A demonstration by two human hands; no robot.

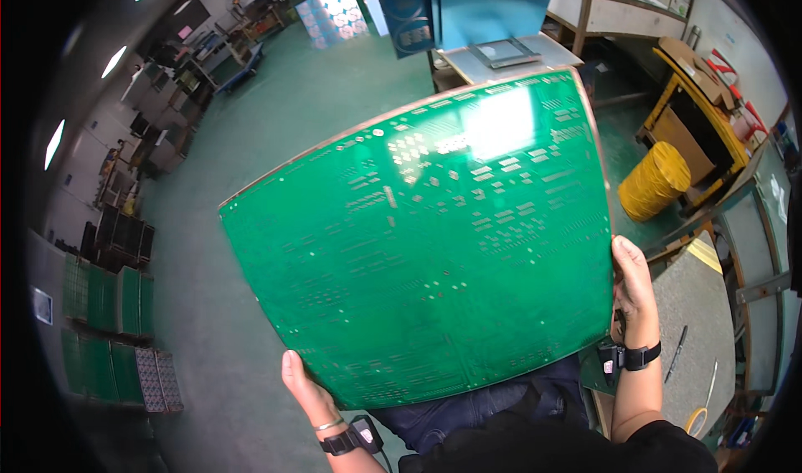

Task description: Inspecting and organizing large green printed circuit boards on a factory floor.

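Note:
A large green printed circuit board [401, 289] with rows of pale pads spans the middle of the view, tilted so that its right side sits higher. Bright light glares off its upper right part. My left hand [306, 383] grips the lower left edge, thumb on the face and fingers hidden behind. At the right edge my right hand [635, 279] holds the board the same way, its thumb near the rim. Both wrists wear black straps with small dark devices.
To my right is a grey worktop [689, 306] with a pen [677, 353] and a yellow tape roll [696, 421]. Beyond it stands a yellow-covered bin [654, 180]. A table with a metal frame [505, 53] lies past the board's far edge. Green panels [102, 297] stand racked at far left.

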